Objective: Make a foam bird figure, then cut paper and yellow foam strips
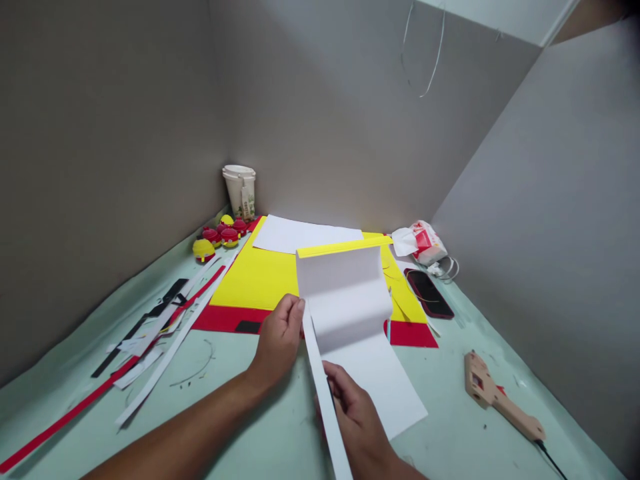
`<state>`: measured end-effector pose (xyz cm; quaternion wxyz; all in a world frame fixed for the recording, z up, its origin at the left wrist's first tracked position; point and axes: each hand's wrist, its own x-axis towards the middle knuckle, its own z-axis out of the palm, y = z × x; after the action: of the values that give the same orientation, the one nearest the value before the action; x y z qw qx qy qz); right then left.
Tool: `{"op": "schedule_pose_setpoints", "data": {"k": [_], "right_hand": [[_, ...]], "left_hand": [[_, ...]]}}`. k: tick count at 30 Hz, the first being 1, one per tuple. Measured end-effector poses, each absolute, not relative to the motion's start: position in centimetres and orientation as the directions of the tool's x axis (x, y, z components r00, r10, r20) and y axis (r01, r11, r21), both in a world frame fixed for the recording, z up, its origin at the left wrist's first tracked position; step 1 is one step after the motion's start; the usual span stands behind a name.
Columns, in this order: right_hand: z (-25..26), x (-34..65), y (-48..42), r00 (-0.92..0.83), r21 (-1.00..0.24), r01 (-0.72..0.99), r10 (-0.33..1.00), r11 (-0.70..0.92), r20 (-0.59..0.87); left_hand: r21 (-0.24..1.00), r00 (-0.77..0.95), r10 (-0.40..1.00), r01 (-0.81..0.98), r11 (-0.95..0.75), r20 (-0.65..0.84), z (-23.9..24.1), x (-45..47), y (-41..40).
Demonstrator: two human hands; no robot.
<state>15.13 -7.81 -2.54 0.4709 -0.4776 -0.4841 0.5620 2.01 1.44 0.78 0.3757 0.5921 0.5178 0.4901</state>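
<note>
A white paper sheet [345,293] with a yellow strip [345,247] along its far edge stands curled up in the middle of the table. A long narrow white paper strip [325,400] runs down its left side toward me. My left hand [280,337] is closed, pinching the paper where strip and sheet come together. Between the strip and the sheet, nearer to me, my right hand [357,413] is closed with curled fingers. A bit of something dark shows at its fingers; the strip hides the rest.
Behind lie yellow sheet [250,273] and red sheet [220,319]. Paper scraps [145,367] and small red-and-yellow balls [204,250] are at left, near a paper cup [240,190]. At right are a phone [429,293], tissue pack [427,243] and corded beige tool [503,397].
</note>
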Motion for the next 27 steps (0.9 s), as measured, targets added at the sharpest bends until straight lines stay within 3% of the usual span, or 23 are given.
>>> {"op": "schedule_pose_setpoints", "data": {"k": [27], "right_hand": [[-2.29, 15.18, -7.81, -0.122, -0.989, -0.092, 0.987, -0.115, -0.103]], "left_hand": [[0.973, 0.003, 0.986, 0.162, -0.166, 0.168, 0.65, 2.02, 1.19]]}}
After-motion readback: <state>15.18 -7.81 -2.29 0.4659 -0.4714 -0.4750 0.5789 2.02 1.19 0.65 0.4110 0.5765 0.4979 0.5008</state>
